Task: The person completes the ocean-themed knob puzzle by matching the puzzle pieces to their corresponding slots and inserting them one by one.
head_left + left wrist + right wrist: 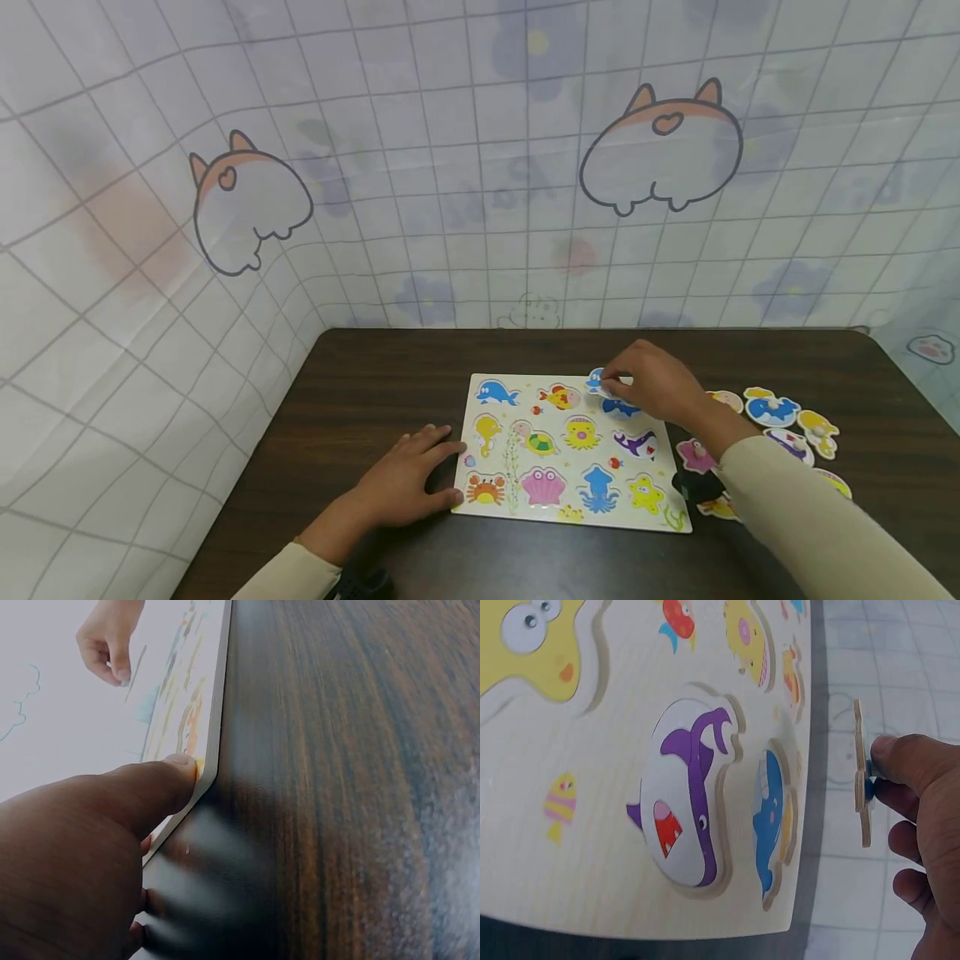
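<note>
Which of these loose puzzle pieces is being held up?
The blue piece pinched by the right hand over the board's far edge; the other loose pieces lie on the table, right of the board.

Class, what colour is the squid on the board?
The squid is blue, clearest in the head view.

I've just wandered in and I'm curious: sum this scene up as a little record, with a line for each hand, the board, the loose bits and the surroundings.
Right hand: fingers pinch a blue puzzle piece, held off the board near its far right part; right hand
Left hand: at the board's left edge, thumb on its near corner
Puzzle board: pale, printed with sea animals, lying flat
Loose puzzle pieces: right of the board, some hidden by the arm
Table: dark, wood-grained
Backdrop: grid-patterned, with cartoon animals
</note>
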Action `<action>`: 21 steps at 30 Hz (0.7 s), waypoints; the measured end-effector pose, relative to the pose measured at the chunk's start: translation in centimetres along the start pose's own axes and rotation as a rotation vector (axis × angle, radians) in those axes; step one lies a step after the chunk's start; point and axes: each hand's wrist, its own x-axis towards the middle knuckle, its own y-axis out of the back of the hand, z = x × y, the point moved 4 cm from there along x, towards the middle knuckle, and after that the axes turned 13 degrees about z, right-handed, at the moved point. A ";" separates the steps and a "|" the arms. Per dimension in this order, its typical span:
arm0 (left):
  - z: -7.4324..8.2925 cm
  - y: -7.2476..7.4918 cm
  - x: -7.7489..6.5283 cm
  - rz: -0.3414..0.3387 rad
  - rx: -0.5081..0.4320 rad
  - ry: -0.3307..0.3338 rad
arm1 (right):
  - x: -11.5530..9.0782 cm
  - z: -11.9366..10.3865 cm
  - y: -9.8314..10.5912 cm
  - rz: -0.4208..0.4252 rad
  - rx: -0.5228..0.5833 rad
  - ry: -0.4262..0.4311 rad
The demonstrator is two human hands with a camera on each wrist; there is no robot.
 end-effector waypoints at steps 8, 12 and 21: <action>-0.2 -0.2 0.0 0.006 -0.006 -0.010 | 0.5 -1.0 -0.8 -0.027 0.007 -0.027; -0.3 -0.2 0.0 0.008 -0.017 -0.018 | 0.7 -1.7 -1.2 -0.031 0.009 -0.011; -0.4 -0.3 0.0 0.008 -0.011 -0.012 | 1.1 -2.7 -2.0 -0.023 0.028 -0.001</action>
